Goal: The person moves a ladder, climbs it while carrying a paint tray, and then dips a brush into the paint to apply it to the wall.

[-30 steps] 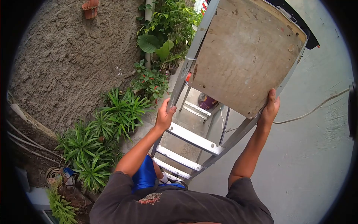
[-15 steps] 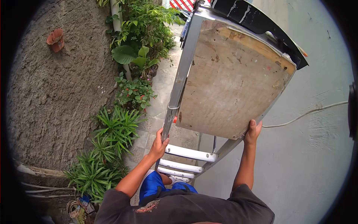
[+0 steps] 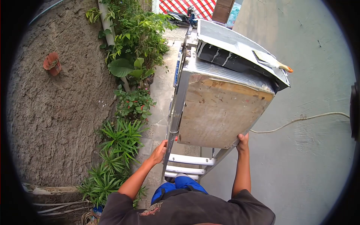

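An aluminium stepladder [image 3: 182, 84] rises in front of me, with white-edged steps [image 3: 191, 160] near my legs. My left hand [image 3: 159, 152] is closed at its left side rail, the fingers partly hidden behind the metal. On the right rail, by the lower corner of a stained wooden board [image 3: 225, 112], my right hand [image 3: 243, 143] grips with the thumb up. The board lies against the ladder's upper part. On the ladder's top sits a black tray [image 3: 225, 56] smeared with white, and a flat tool with an orange-tipped handle [image 3: 283, 66] rests on it.
A grey plastered wall [image 3: 300, 168] runs along the right, with a pale cable [image 3: 300, 119] across it. Plants [image 3: 122, 137] line the paved path [image 3: 159, 108] on the left, beside a rough wall [image 3: 63, 123]. A motorbike [image 3: 183, 17] stands at the far end.
My view has tipped up, bringing the ladder's top, the tray's upper side and the motorbike into sight. My knee is now raised at the steps. Both hands stay at the rails.
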`<state>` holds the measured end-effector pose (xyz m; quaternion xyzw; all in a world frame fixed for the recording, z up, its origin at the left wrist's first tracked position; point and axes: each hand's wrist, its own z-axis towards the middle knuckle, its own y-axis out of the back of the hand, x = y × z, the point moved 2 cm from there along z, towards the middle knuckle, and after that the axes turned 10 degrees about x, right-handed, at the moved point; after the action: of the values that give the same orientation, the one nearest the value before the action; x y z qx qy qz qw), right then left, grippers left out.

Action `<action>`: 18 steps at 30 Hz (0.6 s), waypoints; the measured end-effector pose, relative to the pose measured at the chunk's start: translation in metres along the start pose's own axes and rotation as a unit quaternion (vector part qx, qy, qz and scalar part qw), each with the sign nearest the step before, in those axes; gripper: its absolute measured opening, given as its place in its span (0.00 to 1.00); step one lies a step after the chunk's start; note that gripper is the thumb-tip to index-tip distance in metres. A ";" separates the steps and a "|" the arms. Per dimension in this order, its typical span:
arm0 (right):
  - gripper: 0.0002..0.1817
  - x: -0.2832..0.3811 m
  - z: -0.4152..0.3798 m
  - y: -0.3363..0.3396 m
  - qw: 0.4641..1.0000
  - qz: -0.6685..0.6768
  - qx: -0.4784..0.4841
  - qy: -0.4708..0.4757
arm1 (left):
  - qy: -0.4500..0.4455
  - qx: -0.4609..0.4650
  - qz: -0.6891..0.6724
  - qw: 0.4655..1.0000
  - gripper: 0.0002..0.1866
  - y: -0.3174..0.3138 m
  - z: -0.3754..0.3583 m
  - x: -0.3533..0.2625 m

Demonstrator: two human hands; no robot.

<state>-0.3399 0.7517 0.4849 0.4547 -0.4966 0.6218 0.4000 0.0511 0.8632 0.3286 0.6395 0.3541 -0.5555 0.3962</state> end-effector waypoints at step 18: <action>0.50 0.028 0.008 0.004 0.992 -0.040 0.113 -0.041 | -0.150 -0.269 -0.020 0.951 0.37 0.018 0.092 -0.197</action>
<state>-0.3499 0.7444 0.5120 0.5418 -0.4209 0.6379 0.3498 0.0017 0.7700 0.5201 0.4114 0.4400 -0.5365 0.5910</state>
